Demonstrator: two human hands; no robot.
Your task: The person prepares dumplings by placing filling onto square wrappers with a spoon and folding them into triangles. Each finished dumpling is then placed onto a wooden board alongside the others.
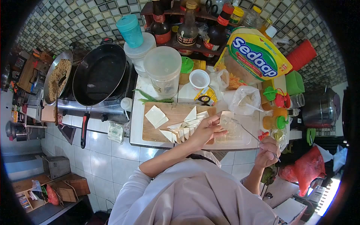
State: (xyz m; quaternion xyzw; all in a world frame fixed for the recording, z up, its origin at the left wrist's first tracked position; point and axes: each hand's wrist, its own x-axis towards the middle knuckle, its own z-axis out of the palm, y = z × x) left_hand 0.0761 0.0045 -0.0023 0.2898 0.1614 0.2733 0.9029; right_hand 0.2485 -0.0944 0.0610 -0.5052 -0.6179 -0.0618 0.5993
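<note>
My left hand (208,132) is over the right end of a wooden cutting board (150,130), its fingers closed on a thin, pale pastry wrapper (226,117). In my right hand (267,151) is a long, thin metal utensil (247,132) that slants up and left; its tip is at the wrapper, and I cannot make out the tip's shape. Several folded wrapper pieces (183,129) overlap on the board beside my left wrist. Flat wrapper sheets (156,116) lie at the board's left. Below the held wrapper sits a clear plastic tray (240,139).
Behind the board stand a tall clear container (162,69), a white cup (199,79), scissors (204,99) and a white plastic bag (245,98). A yellow Sedaap bag (255,56) leans at the back. Left, a black frying pan (99,75) rests on the stove.
</note>
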